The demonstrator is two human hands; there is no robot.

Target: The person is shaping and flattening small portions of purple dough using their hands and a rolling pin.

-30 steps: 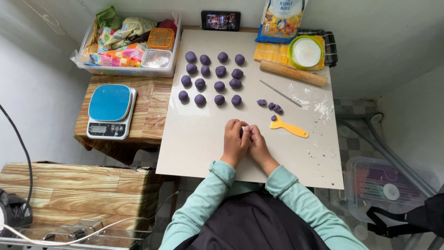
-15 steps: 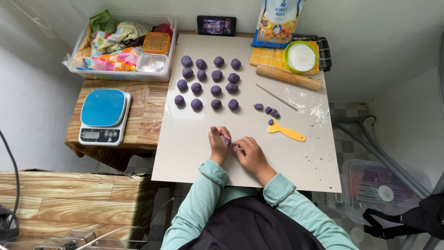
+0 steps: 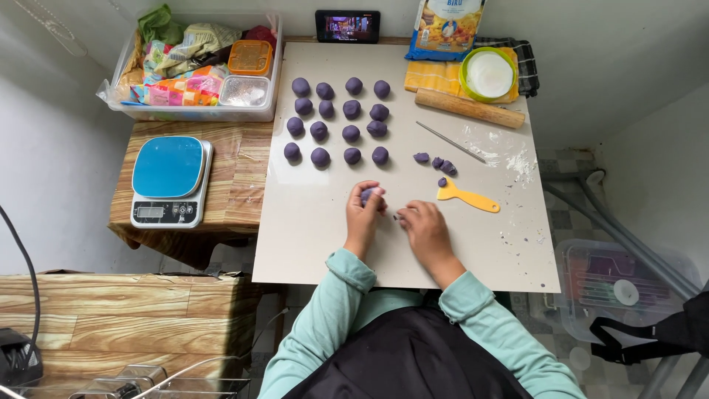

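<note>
Between parted hands (image 3: 395, 222), dough ball (image 3: 367, 194) lifted.

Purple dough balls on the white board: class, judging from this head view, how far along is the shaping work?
Done: sixteen purple dough balls sit in four rows on the white board. In hand: the left hand holds one more purple piece in its fingers, while the right hand rests on the board beside a tiny scrap. Left: a few small purple pieces lie unshaped near the yellow scraper.
</note>
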